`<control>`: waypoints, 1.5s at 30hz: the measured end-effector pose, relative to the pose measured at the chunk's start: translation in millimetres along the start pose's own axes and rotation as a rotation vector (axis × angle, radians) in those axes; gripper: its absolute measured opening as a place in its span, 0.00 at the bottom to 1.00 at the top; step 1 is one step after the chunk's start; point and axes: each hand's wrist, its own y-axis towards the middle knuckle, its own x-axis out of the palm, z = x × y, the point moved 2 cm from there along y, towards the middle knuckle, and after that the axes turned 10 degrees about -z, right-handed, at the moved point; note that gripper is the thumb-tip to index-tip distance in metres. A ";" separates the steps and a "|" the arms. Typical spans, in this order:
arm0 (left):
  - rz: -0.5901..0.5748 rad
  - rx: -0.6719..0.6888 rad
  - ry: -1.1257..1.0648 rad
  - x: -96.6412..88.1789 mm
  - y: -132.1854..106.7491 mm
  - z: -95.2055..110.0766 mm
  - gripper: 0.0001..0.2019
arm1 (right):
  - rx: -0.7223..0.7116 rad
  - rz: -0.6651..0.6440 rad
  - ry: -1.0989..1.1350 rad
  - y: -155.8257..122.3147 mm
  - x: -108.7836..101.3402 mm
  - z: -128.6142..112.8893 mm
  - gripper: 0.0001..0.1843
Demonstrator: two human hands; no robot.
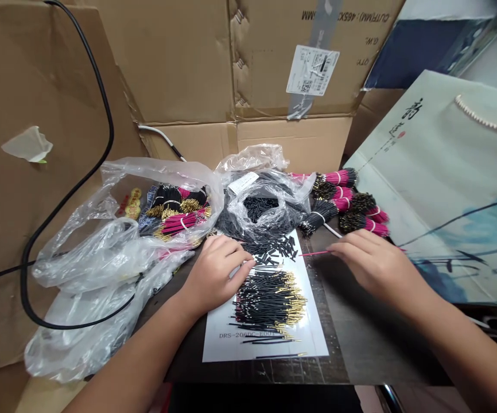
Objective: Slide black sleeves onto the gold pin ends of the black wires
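Observation:
My right hand point(367, 264) pinches a thin pink wire point(313, 253), which points left toward the short black sleeves. My left hand point(218, 272) is closed at the edge of a loose pile of short black sleeves point(280, 248), thumb and fingertips together; whatever is between them is too small to make out. Below that hand, many black wires with gold tips point(266, 298) lie side by side on a white printed sheet point(222, 349). Behind the pile, a clear plastic bag point(235, 209) lies open with more black sleeves point(259, 207) inside.
Tied bundles of pink and black wires point(338, 192) lie at the back right, with more bundles point(183, 221) at the left inside crumpled clear plastic point(89, 258). Cardboard boxes point(179, 63) wall the back. A pale paper bag point(446, 172) leans at right; a black cable point(111, 115) hangs at left.

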 end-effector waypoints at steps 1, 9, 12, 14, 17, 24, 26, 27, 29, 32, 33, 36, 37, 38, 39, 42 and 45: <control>0.005 -0.011 0.001 -0.6 0.3 -0.7 0.09 | 0.028 0.008 0.009 -9.8 -0.8 6.0 0.09; 0.008 -0.030 -0.010 0.0 0.8 1.1 0.10 | 0.076 0.119 0.182 -31.2 -9.2 -1.4 0.08; 0.006 -0.028 -0.015 0.0 0.8 0.9 0.10 | 0.016 0.163 0.252 -20.5 -14.7 -17.7 0.09; 0.007 -0.033 -0.015 -0.5 1.0 -0.1 0.10 | -0.017 0.176 0.269 -14.3 -17.8 -24.7 0.12; 0.009 -0.051 -0.014 -1.4 1.3 -2.0 0.11 | -0.045 0.132 0.217 -9.0 -18.0 -23.6 0.14; -0.063 -0.029 0.016 -0.5 1.3 -2.8 0.10 | -0.015 -0.129 0.024 -13.9 4.9 17.2 0.15; -0.100 0.005 0.017 -0.5 0.8 -1.1 0.10 | -0.044 -0.156 0.014 -14.6 11.9 25.4 0.15; -0.122 0.022 0.014 -0.6 0.4 0.1 0.10 | -0.059 -0.163 0.002 -13.9 14.9 28.1 0.15; -0.167 0.052 0.008 -1.0 -0.5 2.9 0.10 | -0.084 -0.177 -0.037 -10.4 19.6 30.3 0.16; -0.216 0.065 0.016 -1.5 -1.7 7.0 0.10 | -0.068 -0.204 -0.111 -2.5 21.4 24.0 0.16; -0.224 0.063 0.022 -1.4 -1.9 8.2 0.11 | -0.047 -0.200 -0.123 0.0 19.9 18.1 0.17; -0.250 0.054 0.036 0.7 -1.6 10.9 0.15 | -0.016 -0.153 -0.035 3.9 11.7 -16.3 0.16; -0.256 0.055 0.041 1.9 -1.2 11.6 0.16 | -0.026 -0.147 0.038 4.0 9.2 -32.6 0.16; -0.262 0.055 0.046 3.4 -0.8 12.0 0.17 | -0.044 -0.138 0.108 3.7 7.4 -50.4 0.18; -0.267 0.054 0.054 4.9 -0.4 12.3 0.18 | -0.070 -0.128 0.165 3.1 6.6 -68.5 0.22; -0.276 0.049 0.070 8.5 0.3 12.8 0.19 | -0.182 -0.134 0.251 1.6 11.8 -115.3 0.35; -0.284 0.045 0.062 9.7 0.2 13.8 0.18 | -0.176 -0.149 0.222 3.2 22.9 -134.9 0.33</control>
